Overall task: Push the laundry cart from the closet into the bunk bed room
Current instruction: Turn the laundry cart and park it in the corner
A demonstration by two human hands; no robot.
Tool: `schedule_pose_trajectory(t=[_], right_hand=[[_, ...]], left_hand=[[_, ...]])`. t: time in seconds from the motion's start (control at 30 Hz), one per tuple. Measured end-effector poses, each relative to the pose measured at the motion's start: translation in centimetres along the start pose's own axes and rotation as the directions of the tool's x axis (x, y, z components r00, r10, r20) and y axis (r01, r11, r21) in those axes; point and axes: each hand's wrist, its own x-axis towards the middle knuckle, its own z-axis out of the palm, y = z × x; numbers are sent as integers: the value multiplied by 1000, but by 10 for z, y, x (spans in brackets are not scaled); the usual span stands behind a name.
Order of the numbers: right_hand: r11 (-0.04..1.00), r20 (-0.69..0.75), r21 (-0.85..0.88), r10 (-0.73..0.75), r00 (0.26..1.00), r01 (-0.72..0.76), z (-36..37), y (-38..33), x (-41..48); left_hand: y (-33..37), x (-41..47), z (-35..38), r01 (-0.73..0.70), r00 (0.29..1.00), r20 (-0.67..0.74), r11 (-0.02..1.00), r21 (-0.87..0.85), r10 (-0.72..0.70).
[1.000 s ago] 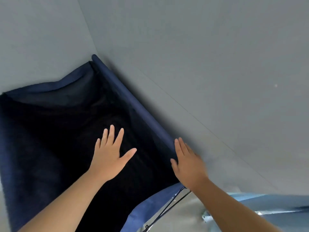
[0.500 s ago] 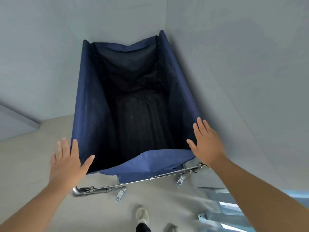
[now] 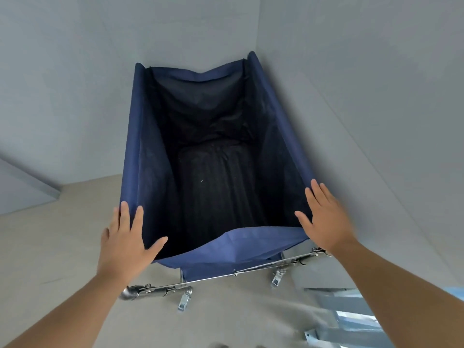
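The laundry cart (image 3: 140, 151) is a deep navy fabric bin on a chrome frame, standing in a grey-walled corner. Its inside is dark and looks empty. A chrome bar (image 3: 226, 275) with small clips runs across the near end, below the fabric. My left hand (image 3: 125, 244) lies flat over the near left corner of the rim, fingers spread, thumb over the inner edge. My right hand (image 3: 324, 219) rests flat against the near right corner, fingers straight. Neither hand is curled around anything.
Grey walls (image 3: 364, 84) close in behind and to the right of the cart, which sits tight against the right wall. Beige floor (image 3: 50, 234) spreads to the left and toward me. A metal door track (image 3: 336, 312) lies at lower right. A low grey ledge (image 3: 27, 187) juts in at left.
The view has swung from the cart's right side to its near end. Both hands have come from above the bin and beside it onto the two near corners of the rim.
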Motion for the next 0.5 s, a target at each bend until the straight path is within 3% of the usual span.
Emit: schedule_pose_trajectory(t=[0.5], right_hand=[[998, -1, -48, 39, 999, -39, -3, -4, -2]], left_hand=[[1, 1, -1, -23, 1000, -10, 1000, -4, 23]])
